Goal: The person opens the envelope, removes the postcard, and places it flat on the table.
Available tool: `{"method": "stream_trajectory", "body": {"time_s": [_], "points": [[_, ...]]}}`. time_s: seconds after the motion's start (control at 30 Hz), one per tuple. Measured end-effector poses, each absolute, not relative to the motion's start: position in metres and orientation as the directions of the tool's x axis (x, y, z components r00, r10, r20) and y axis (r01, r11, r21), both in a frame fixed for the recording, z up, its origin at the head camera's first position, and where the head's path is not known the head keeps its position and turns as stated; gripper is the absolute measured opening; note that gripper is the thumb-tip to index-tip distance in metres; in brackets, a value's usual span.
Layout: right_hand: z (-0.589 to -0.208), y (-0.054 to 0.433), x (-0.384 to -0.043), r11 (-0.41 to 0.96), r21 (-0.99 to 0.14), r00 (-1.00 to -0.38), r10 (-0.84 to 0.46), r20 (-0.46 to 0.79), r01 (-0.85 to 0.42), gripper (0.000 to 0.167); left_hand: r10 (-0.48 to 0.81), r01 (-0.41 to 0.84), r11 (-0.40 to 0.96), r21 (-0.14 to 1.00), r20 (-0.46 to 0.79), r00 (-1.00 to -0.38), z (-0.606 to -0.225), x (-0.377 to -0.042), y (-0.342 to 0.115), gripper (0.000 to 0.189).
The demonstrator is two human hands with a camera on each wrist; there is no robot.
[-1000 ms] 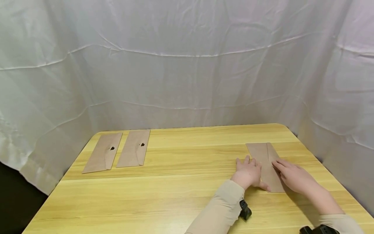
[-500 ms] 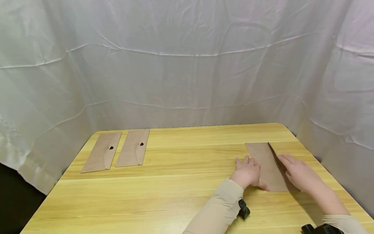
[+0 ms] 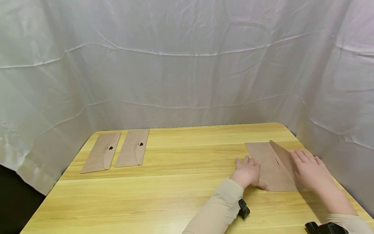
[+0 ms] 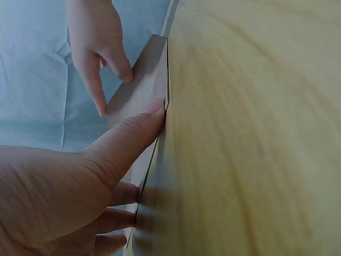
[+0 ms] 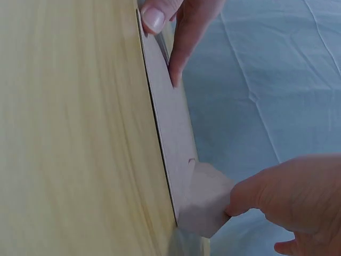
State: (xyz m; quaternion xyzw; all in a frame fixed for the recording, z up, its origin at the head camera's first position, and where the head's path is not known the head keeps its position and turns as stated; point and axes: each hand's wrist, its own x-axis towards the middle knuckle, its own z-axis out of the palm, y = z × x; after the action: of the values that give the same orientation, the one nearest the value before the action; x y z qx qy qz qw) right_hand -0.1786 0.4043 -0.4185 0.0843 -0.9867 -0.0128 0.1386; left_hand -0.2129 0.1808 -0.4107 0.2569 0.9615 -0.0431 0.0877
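Note:
A brown paper envelope [image 3: 264,154] lies flat on the right side of the table, a dark slit showing near its fold. Its flap [image 3: 281,153] stands tilted up on the right. My left hand [image 3: 246,173] rests at the envelope's left edge with fingers spread and its thumb on the near corner. Against the raised flap lies my right hand [image 3: 311,170], fingers straight; it covers part of the flap. In the right wrist view, the right thumb meets the edge of the flap [image 5: 205,194].
Two more brown envelopes, one on the far left [image 3: 100,152] and one beside it [image 3: 132,148], lie closed, each with a dark mark. The wooden table [image 3: 175,188] is bordered by a pale hanging sheet [image 3: 187,78] at the back and sides.
The right hand has moved to the right, swinging the envelope's flap from flat up to a raised tilt and uncovering the dark slit. The left hand has stayed in place.

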Motion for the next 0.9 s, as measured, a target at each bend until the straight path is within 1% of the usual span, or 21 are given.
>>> {"method": "stream_trajectory", "body": {"time_s": [0.1,0.23,0.47,0.73,0.9], "points": [[-0.419,0.409,-0.178,0.991,0.040,-0.966,-0.135,0.219,-0.130,0.063,0.485,0.502,0.864,-0.046,-0.194,-0.852,-0.410,-0.213,0.181,0.090],[-0.420,0.414,-0.178,0.996,0.030,-0.986,-0.091,0.142,-0.088,0.065,0.494,0.509,0.860,-0.044,-0.184,-0.850,-0.410,-0.212,0.181,0.089],[-0.422,0.424,-0.176,0.998,0.026,-0.998,-0.053,0.023,-0.053,0.067,0.503,0.516,0.856,-0.035,-0.177,-0.846,-0.410,-0.211,0.180,0.089],[-0.430,0.432,-0.177,0.996,0.024,-0.996,-0.082,-0.041,-0.083,0.064,0.512,0.526,0.849,-0.047,-0.175,-0.841,-0.412,-0.211,0.184,0.090],[-0.432,0.438,-0.176,0.992,-0.024,-0.991,-0.125,-0.054,-0.124,0.064,0.523,0.540,0.840,-0.058,-0.177,-0.833,-0.411,-0.209,0.183,0.090]]}}
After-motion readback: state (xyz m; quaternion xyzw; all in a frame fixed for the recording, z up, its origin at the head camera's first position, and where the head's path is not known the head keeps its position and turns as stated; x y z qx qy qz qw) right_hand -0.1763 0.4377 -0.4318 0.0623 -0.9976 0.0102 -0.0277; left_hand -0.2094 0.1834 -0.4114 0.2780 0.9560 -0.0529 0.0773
